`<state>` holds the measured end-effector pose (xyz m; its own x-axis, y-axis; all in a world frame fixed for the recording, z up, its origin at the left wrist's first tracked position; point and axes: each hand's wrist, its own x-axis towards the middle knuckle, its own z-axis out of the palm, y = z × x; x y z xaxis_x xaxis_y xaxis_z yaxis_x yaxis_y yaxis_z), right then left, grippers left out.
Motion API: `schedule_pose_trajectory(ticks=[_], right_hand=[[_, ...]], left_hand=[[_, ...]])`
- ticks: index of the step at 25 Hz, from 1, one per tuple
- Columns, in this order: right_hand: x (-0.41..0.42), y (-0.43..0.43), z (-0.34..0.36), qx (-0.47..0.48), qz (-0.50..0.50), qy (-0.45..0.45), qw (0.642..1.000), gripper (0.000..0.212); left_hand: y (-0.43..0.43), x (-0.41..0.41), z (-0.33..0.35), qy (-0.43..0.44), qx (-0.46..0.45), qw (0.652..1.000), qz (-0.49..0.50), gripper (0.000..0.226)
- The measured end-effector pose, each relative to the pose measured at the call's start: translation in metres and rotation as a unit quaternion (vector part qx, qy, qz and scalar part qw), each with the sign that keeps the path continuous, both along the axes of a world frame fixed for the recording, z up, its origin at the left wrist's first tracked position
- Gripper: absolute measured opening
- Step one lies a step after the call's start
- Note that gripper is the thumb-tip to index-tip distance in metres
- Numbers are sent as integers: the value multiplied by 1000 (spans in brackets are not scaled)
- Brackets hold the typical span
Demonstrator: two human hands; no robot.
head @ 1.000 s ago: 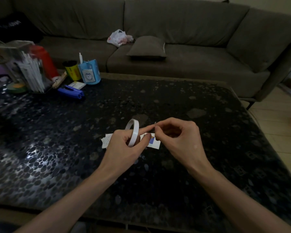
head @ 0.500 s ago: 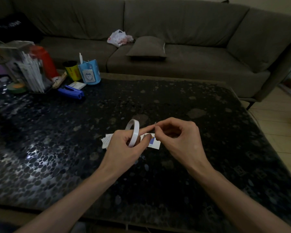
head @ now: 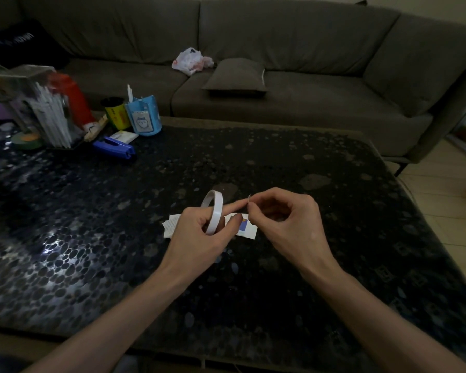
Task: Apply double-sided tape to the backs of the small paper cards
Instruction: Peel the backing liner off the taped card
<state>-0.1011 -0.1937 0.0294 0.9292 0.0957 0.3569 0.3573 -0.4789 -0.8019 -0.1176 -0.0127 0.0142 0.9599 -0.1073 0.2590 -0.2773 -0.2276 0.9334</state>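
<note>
**Hands joined over tape roll and cards**

Tape roll, a thin white ring standing on edge, sits in the left hand, whose fingers curl through and around it while the forefinger points right. We see the right hand meeting that fingertip, thumb and forefinger pinching a small pale sliver; in this dim light we take it to be the tape's loose end, though we cannot be sure. Both hands thus touch, held just above the paper cards. These lie flat on the dark pebble-patterned table, partly hidden beneath the hands, one showing a blue patch. At the table's far left we note a blue stapler and a blue holder. A grey sofa stands behind.
</note>
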Motion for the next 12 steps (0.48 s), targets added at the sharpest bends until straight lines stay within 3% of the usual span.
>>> schedule_pose_trajectory(ticks=[12], right_hand=[[0, 1, 1, 24, 12, 7, 1000, 11]], left_hand=[[1, 1, 3, -11, -13, 1000, 8, 27]])
